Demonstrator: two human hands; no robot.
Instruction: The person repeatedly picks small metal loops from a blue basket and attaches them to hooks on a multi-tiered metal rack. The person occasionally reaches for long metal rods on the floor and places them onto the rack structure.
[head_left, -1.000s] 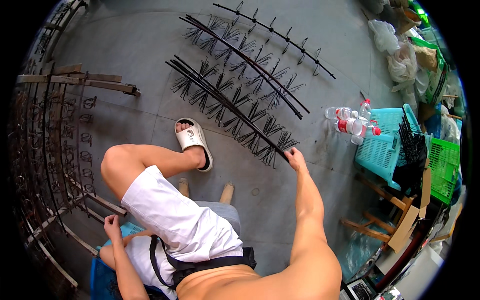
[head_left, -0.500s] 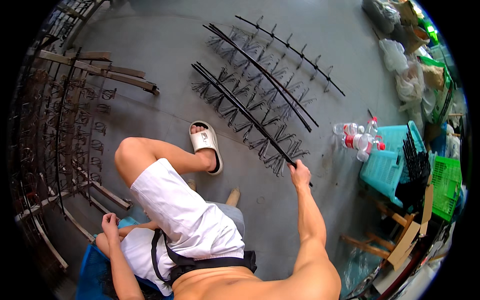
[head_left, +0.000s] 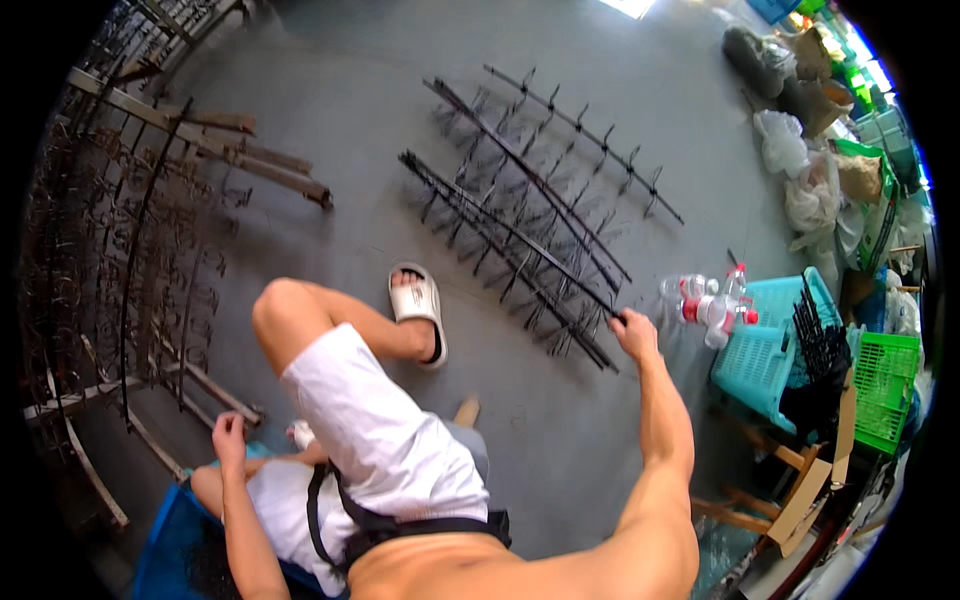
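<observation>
Head view: right fingers [head_left: 626, 321] grip a black rod [head_left: 545, 255], long axis slanting away leftward; left fingers [head_left: 229, 426] curl narrow.

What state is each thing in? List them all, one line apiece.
Right hand, closed on the black rod
Black rod, gripped near one end
Left hand, fingers curled; contents unclear
Farthest hooked rod, lying on the floor
White slide sandal, worn
Black waist strap, worn
Clear bottle, red cap on
</observation>
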